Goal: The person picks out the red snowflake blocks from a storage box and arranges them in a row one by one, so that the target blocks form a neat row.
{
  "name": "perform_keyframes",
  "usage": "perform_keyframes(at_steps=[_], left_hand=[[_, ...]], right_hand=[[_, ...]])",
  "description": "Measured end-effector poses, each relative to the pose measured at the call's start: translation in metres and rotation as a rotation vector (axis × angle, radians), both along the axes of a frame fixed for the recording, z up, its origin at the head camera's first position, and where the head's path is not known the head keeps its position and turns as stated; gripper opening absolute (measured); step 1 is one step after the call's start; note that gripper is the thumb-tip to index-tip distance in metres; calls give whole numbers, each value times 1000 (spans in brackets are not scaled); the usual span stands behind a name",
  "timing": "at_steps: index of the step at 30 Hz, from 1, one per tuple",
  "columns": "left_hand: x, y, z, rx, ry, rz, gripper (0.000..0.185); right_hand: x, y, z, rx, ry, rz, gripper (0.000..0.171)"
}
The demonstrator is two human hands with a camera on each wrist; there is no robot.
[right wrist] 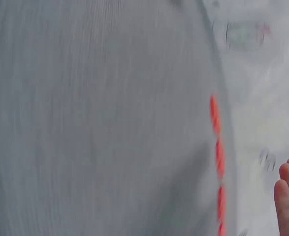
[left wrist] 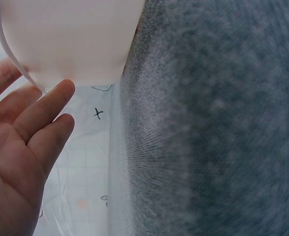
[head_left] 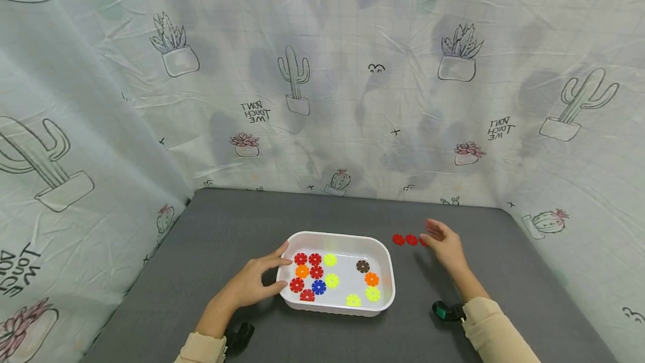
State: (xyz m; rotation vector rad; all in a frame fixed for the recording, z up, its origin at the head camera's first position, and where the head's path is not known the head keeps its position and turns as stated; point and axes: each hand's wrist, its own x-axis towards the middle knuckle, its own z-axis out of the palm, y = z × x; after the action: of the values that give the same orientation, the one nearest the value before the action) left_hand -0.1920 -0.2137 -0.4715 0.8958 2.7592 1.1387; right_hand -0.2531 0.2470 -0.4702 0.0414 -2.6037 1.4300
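Observation:
My left hand (head_left: 252, 282) holds the left end of a white plastic tray (head_left: 347, 310), thumb and a finger over its rim. In the left wrist view, other fingers (left wrist: 46, 110) lie by the tray's outer wall (left wrist: 71, 39). Inside the tray are several notched flower-shaped discs: red (head_left: 297, 285), yellow (head_left: 330, 260) and orange (head_left: 372, 279), plus a blue disc (head_left: 318, 287) and a brown disc (head_left: 363, 266). My right hand (head_left: 445, 246), fingers extended, is over the right end of a row of red discs (head_left: 411, 240), partly covering one. No disc shows in its fingers (right wrist: 284, 201).
A dark grey table (head_left: 242, 212) carries everything, with the row of red discs lying beyond the tray's right corner. Pale curtains (head_left: 322, 99) with cactus drawings hang along the back and both sides. Dark wrist devices (head_left: 447, 311) are on both wrists.

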Motion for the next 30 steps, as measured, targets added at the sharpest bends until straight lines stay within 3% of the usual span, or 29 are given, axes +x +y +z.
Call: perform_keyframes(at_steps=[13,21,25,30], left_hand=[[1,0,1,-10,2,9,46],[0,-1,0,4,7,-11,46],[-1,-2,2,-2,-1,-7,48],[0,-1,3,-18,-23,2,46]], right_hand=[[21,-79,27,-121,86,268,52],[46,-132,54,-235,19,400,48],[51,-154,57,-267,-47,450,49],[52,-179,55,-231,-89,477,47]])
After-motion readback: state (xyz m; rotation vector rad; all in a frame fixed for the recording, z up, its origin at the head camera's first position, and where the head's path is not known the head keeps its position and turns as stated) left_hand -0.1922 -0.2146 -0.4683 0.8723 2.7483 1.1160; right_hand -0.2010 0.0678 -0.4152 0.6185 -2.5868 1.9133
